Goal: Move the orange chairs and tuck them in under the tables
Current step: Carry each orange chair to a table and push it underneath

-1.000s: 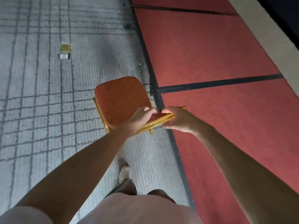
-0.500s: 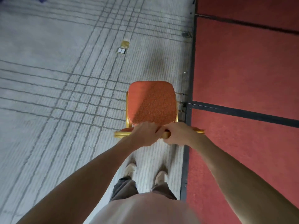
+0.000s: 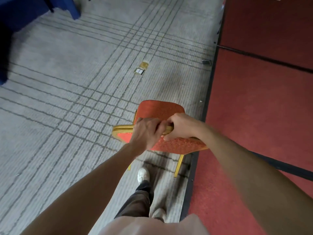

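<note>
Both hands are gripping the gold top rail of the orange chair, with the left hand and right hand curling round it side by side. It's hanging over the grey carpet, just beside the red carpet. I'm guessing a leg is risking catching the white shoe or snagging the floor socket ahead. I'm counting one chair, two hands, and one blue-draped bench well apart.

We grip one orange chair by its backrest top, left hand beside right hand: speckled orange padding, gold frame, over grey carpet just beside the red carpet edge.
</note>
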{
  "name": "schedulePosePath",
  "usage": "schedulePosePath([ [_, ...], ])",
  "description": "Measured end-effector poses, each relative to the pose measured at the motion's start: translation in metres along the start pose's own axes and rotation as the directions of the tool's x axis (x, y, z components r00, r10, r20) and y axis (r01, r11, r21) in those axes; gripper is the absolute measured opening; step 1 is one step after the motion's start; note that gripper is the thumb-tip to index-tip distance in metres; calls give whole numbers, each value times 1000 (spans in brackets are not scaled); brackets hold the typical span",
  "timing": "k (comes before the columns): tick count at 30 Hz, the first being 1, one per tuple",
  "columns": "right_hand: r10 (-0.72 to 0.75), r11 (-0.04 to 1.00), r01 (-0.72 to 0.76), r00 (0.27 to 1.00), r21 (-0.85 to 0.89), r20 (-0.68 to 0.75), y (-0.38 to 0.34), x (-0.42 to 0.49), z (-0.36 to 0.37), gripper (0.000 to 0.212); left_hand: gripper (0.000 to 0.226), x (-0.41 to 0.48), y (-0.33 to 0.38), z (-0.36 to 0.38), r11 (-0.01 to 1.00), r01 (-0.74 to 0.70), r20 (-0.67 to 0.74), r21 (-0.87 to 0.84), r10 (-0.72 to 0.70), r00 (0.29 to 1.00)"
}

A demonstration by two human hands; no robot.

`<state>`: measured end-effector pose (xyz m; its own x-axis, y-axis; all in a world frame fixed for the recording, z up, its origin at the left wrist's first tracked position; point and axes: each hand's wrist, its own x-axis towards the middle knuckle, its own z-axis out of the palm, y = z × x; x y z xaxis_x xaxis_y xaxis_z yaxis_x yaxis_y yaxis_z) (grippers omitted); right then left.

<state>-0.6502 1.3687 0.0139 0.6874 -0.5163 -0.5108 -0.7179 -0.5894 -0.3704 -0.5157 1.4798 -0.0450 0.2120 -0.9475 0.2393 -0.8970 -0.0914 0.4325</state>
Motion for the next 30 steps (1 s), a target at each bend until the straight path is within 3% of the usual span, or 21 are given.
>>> schedulePosePath([
  [4,1,1000,-2,996,-15,-91,17,34,-53,33,40,72,0,7,995,53,-227,90,-31,973],
  [9,93,988,-62,970,142,-225,38,84,-107,23,42,171,-11,3,988,41,-263,150,-1,965],
  [12,71,996,-30,863,89,-501,53,116,-117,38,46,220,-16,4,987,70,-274,147,-28,961],
  [15,17,999,7,794,37,-607,67,148,-139,46,46,261,-21,5,982,90,-271,167,-42,962],
  [20,-24,1000,30,745,-3,-666,88,198,-186,44,45,331,-32,10,985,104,-309,140,-56,949],
  [27,1,1000,18,800,25,-600,126,281,-271,43,50,450,-49,26,964,182,-304,195,-118,945],
  [30,3,999,28,817,46,-576,143,315,-299,40,54,496,-58,31,954,230,-220,190,-187,958],
])
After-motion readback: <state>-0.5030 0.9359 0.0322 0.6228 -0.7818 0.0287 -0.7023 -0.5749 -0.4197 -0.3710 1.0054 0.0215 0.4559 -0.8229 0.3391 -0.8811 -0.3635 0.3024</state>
